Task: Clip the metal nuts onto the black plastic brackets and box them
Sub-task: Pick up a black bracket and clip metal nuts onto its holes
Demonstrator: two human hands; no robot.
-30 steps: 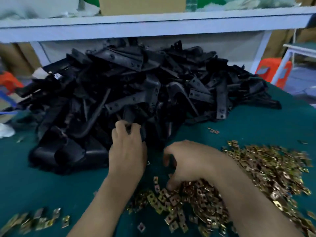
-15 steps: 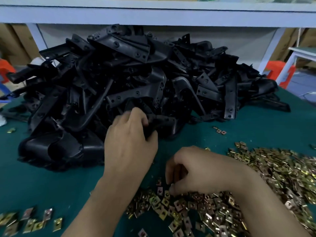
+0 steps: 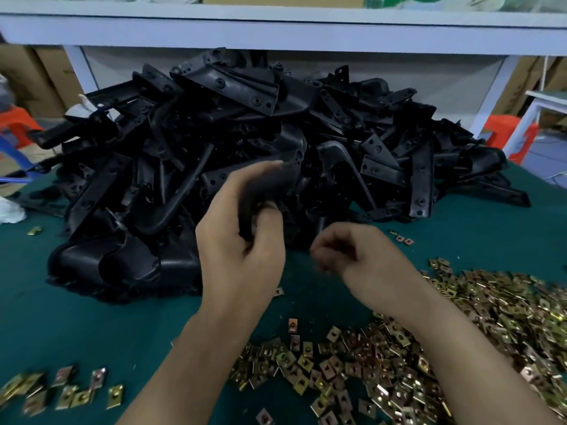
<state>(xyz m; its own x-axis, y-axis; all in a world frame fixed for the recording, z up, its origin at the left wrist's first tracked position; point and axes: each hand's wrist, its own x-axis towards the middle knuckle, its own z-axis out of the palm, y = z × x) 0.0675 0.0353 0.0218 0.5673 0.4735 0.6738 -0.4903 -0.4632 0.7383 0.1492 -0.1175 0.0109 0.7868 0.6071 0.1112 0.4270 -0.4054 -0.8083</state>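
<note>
A big heap of black plastic brackets [image 3: 233, 127] covers the far half of the green table [image 3: 76, 326]. My left hand [image 3: 242, 237] grips one black bracket [image 3: 273, 182] and holds it lifted just in front of the heap. My right hand [image 3: 352, 256] hovers beside it to the right, fingers curled; it is blurred, and I cannot make out a nut between the fingertips. A wide pile of brass-coloured metal nuts [image 3: 414, 348] lies near the front right under my right forearm.
A smaller cluster of nuts [image 3: 61, 391] lies at the front left. A white shelf [image 3: 276, 26] runs overhead behind the heap. Orange stools [image 3: 506, 133] and a white table [image 3: 549, 99] stand at the right; cardboard boxes [image 3: 27, 75] are behind on the left.
My left hand has pulled a bracket out of the heap and raised it. My right hand has lifted off the nut pile and moved up toward the bracket.
</note>
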